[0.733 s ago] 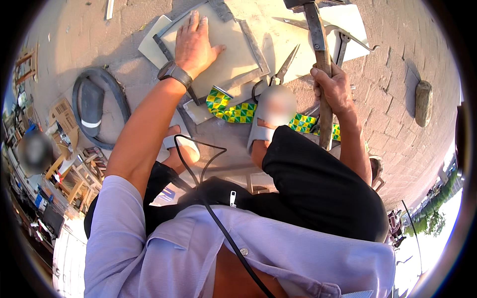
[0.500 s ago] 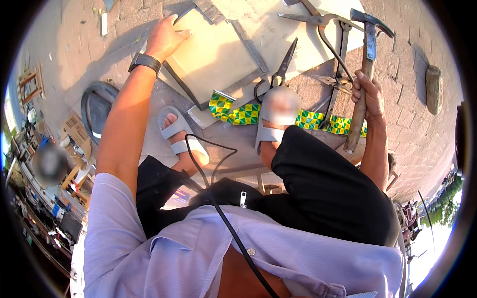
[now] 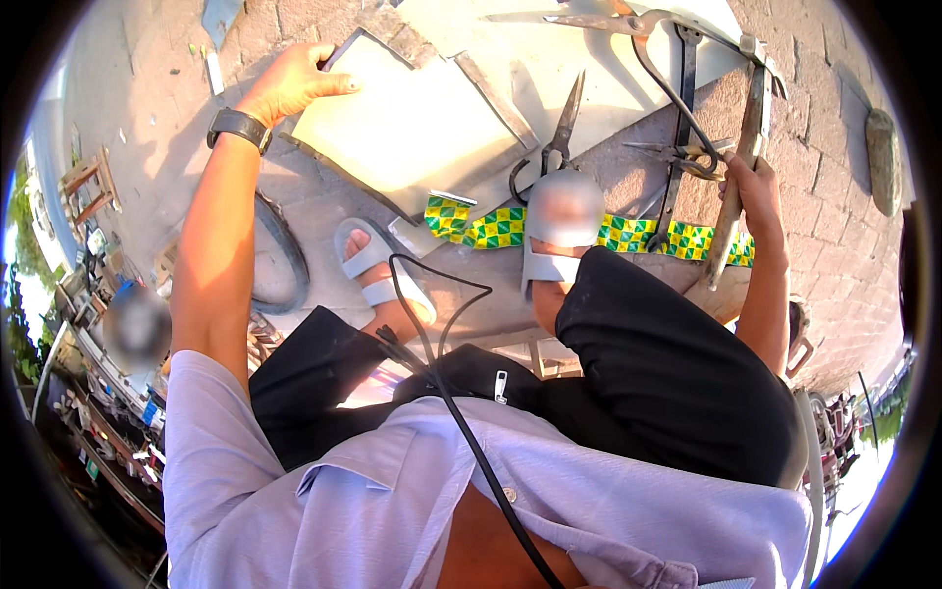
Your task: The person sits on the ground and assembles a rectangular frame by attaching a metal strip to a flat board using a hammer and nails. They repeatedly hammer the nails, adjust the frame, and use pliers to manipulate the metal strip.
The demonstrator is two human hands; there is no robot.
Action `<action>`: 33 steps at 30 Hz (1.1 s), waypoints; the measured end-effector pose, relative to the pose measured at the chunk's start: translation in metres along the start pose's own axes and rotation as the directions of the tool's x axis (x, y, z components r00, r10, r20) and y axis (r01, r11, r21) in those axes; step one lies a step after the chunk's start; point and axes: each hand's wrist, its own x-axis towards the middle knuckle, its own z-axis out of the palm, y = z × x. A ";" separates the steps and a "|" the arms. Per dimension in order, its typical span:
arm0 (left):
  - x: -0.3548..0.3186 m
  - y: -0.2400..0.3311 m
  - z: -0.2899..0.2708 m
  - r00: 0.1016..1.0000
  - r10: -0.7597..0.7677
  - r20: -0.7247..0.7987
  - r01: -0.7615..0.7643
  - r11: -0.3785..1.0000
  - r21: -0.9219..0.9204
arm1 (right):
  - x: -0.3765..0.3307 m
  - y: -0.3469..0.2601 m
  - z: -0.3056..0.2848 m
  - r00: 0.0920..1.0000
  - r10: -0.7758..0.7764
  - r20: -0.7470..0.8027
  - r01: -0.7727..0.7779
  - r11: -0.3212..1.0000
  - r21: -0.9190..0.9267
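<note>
My left hand [image 3: 294, 86] is closed on the left edge of a cream metal sheet [image 3: 392, 123] with folded grey edges, thumb on top and the other fingers partly hidden. Over on the right, my right hand [image 3: 756, 196] wraps round the wooden handle of a hammer [image 3: 753, 128], its head pointing away from me. Beside that hand, large metal shears [image 3: 653, 69] and a pair of pliers [image 3: 677, 152] lie by a dark metal bar [image 3: 684, 108]. Black-handled scissors [image 3: 559, 147] rest near my right foot, blades pointing away.
A larger pale sheet [image 3: 608, 88] lies underneath on brick paving. A green-and-yellow checked strip [image 3: 628, 236] runs past my sandalled feet. A rounded stone-like piece [image 3: 882, 162] is at far right. A dark ring-shaped object [image 3: 285, 255] lies left. A black cable [image 3: 461, 432] hangs before me.
My left hand has moved left with the sheet's edge, and the sheet looks tilted and brighter. The hammer has turned slightly, its head lower in view. The whole view has shifted a little.
</note>
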 end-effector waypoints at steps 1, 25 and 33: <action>-0.007 0.008 -0.002 1.000 0.004 0.005 -0.004 1.000 -0.009 | 0.001 0.001 -0.001 0.995 -0.021 -0.093 -0.002 0.971 -0.237; -0.212 0.142 0.099 0.788 0.176 -0.590 -0.061 0.976 0.209 | -0.040 -0.092 0.038 0.884 -0.467 0.016 0.442 0.826 -0.350; -0.220 0.147 0.125 0.868 0.047 -0.494 0.051 0.982 0.183 | -0.089 -0.102 -0.031 0.822 -0.540 0.180 0.521 0.842 0.144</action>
